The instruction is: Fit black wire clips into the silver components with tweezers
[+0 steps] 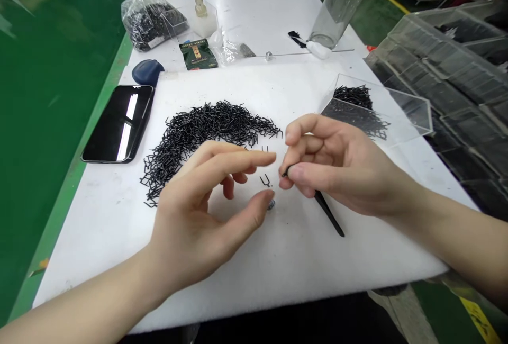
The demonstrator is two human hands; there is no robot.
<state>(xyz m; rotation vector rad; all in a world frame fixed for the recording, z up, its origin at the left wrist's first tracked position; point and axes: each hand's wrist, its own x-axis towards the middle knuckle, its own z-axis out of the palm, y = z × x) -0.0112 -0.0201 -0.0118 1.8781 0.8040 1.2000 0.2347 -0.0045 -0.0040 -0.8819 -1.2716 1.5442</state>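
Note:
My right hand (337, 166) is closed in a pinch on black tweezers (329, 213), whose tail sticks out toward me below the palm. My left hand (210, 201) hovers just left of it with fingers spread and slightly curled, holding nothing; its thumb tip rests close to a small dark bead-like part (271, 205). Between the two hands lies a single black U-shaped wire clip (265, 180) on the white foam pad (278, 259). A large curved heap of the same black clips (206, 129) lies behind my left hand.
A black phone (119, 121) and dark blue case (146, 71) sit at the left. A clear tray (413, 111) with more clips (355, 101) stands at the right. Behind are a bag of clips (151, 21), a green packet (197, 54), a small bottle (200, 5) and a clear cylinder (341, 0).

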